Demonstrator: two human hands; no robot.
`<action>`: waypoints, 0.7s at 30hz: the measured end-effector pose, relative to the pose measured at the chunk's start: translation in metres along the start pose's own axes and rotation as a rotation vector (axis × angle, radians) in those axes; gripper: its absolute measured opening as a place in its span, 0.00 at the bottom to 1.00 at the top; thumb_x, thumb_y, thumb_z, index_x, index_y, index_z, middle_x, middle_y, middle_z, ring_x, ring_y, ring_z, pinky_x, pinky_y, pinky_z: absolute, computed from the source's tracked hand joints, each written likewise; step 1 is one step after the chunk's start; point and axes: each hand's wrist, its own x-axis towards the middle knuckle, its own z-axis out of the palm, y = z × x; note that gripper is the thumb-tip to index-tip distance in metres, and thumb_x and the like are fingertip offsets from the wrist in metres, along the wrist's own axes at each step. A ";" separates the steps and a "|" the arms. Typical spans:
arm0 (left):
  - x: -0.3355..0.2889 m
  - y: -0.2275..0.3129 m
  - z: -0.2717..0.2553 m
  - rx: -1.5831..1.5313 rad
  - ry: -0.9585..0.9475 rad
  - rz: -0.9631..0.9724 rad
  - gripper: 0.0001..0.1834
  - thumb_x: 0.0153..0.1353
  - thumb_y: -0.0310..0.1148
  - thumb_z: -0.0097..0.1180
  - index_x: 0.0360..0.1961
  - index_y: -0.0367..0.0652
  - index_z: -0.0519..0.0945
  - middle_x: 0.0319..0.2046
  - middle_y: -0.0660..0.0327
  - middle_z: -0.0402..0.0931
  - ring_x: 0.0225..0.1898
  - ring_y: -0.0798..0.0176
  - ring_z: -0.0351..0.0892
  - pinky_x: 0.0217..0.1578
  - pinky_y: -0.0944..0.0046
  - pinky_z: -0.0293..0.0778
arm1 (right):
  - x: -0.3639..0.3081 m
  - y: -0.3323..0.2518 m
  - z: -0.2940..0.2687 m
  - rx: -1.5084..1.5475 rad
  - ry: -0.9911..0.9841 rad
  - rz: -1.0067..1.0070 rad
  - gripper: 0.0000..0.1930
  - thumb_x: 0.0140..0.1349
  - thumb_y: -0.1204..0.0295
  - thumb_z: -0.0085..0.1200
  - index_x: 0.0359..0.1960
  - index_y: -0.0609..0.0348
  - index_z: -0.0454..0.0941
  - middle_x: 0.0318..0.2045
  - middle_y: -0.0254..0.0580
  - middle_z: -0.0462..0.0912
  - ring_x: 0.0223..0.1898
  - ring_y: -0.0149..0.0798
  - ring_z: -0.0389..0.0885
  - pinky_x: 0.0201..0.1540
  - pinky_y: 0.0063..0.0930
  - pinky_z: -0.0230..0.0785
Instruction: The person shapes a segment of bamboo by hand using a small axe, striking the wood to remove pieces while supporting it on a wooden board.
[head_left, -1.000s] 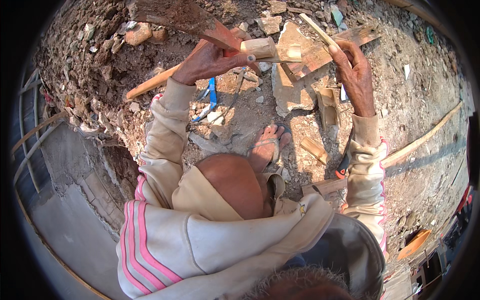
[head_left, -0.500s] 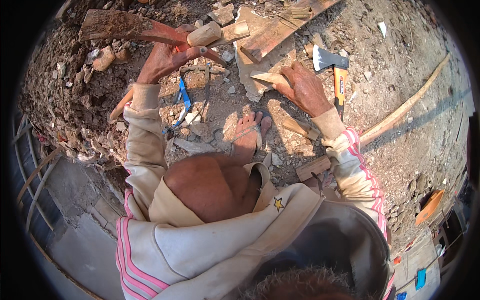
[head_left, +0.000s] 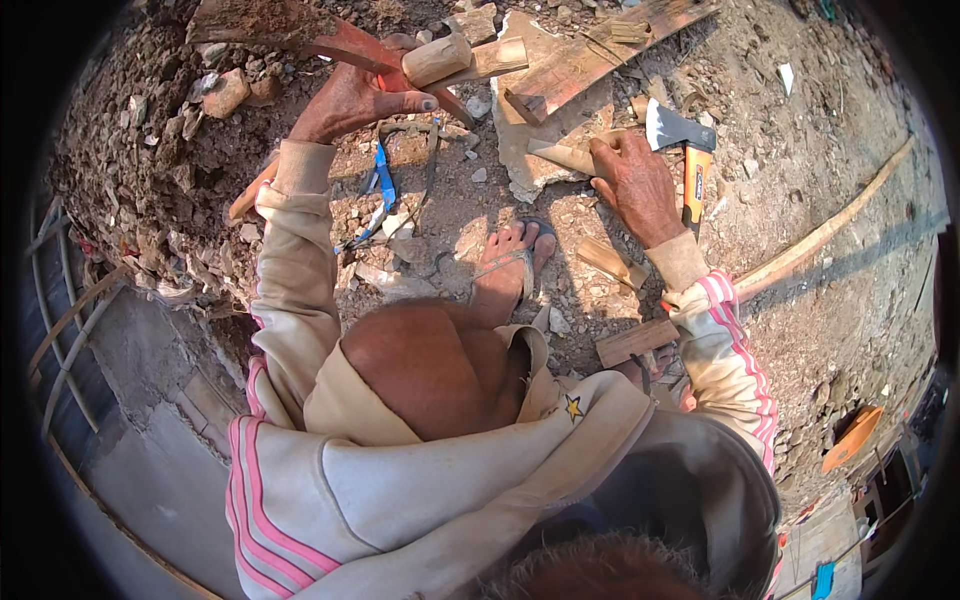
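My left hand is closed round a red mattock head with a wide, dirt-caked blade. A round wooden handle end sticks out of the head, with a flat wood piece beside it. A brown shaft shows below my left wrist, probably the same handle. Between the fingers of my right hand is a pale wood wedge, its thin end over a flat stone slab. Just right of that hand lies a hatchet with an orange and black handle.
A plank rests on the slab's far side. Wood offcuts and a wood block lie near my feet. A blue strap is on the ground at centre left. A long pole stretches along the right; rubble covers the left.
The whole view has shifted a little, so things sit slightly farther right. Both hands keep their holds; the wedge in my right hand has turned slightly.
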 end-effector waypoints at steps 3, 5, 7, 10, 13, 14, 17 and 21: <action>-0.003 -0.007 -0.001 0.135 0.036 0.035 0.48 0.47 0.68 0.75 0.58 0.40 0.81 0.52 0.50 0.83 0.56 0.49 0.82 0.57 0.48 0.78 | 0.009 -0.003 -0.003 0.012 0.023 0.004 0.11 0.60 0.68 0.66 0.41 0.54 0.79 0.37 0.45 0.77 0.44 0.51 0.82 0.41 0.45 0.77; -0.005 -0.012 -0.003 0.151 0.040 -0.005 0.46 0.51 0.70 0.70 0.57 0.40 0.82 0.50 0.50 0.83 0.53 0.49 0.83 0.54 0.47 0.78 | 0.022 0.002 -0.013 0.028 -0.086 0.030 0.10 0.62 0.65 0.64 0.39 0.55 0.79 0.38 0.47 0.79 0.42 0.54 0.83 0.42 0.48 0.77; -0.004 -0.009 -0.004 0.105 0.021 -0.038 0.44 0.55 0.71 0.64 0.56 0.41 0.82 0.48 0.50 0.83 0.50 0.49 0.83 0.50 0.46 0.77 | 0.034 0.016 -0.024 0.122 -0.161 0.043 0.14 0.63 0.63 0.65 0.43 0.58 0.79 0.37 0.50 0.80 0.43 0.56 0.83 0.43 0.49 0.75; -0.001 -0.019 -0.006 0.033 -0.028 -0.023 0.39 0.61 0.69 0.58 0.54 0.41 0.82 0.44 0.52 0.81 0.45 0.52 0.80 0.45 0.46 0.74 | 0.037 0.017 -0.024 0.105 -0.245 0.049 0.20 0.62 0.60 0.66 0.50 0.57 0.78 0.39 0.51 0.81 0.44 0.58 0.83 0.44 0.52 0.75; -0.005 -0.028 -0.002 -0.044 0.057 -0.054 0.38 0.61 0.68 0.57 0.50 0.41 0.83 0.44 0.53 0.80 0.46 0.53 0.80 0.46 0.50 0.74 | 0.025 0.001 -0.012 -0.065 -0.269 0.053 0.27 0.61 0.59 0.67 0.60 0.51 0.74 0.46 0.51 0.79 0.48 0.58 0.82 0.45 0.52 0.76; -0.005 -0.033 -0.008 -0.013 -0.008 -0.120 0.38 0.60 0.62 0.60 0.60 0.41 0.78 0.50 0.53 0.80 0.53 0.54 0.81 0.51 0.52 0.76 | 0.023 0.000 -0.009 -0.103 -0.275 0.058 0.28 0.61 0.59 0.67 0.61 0.50 0.73 0.47 0.50 0.79 0.49 0.57 0.82 0.46 0.51 0.77; -0.004 -0.017 -0.010 0.148 -0.104 -0.045 0.38 0.61 0.62 0.61 0.61 0.42 0.78 0.50 0.53 0.80 0.52 0.53 0.81 0.50 0.51 0.76 | 0.023 -0.001 -0.010 -0.113 -0.285 0.035 0.27 0.61 0.63 0.67 0.60 0.53 0.73 0.46 0.49 0.78 0.51 0.55 0.80 0.47 0.49 0.76; -0.005 -0.023 -0.003 0.079 -0.008 -0.018 0.35 0.62 0.62 0.62 0.55 0.41 0.82 0.43 0.54 0.81 0.47 0.55 0.81 0.46 0.53 0.76 | 0.036 -0.015 -0.045 0.064 -0.175 -0.100 0.24 0.62 0.63 0.65 0.58 0.57 0.73 0.44 0.53 0.79 0.46 0.58 0.82 0.43 0.51 0.75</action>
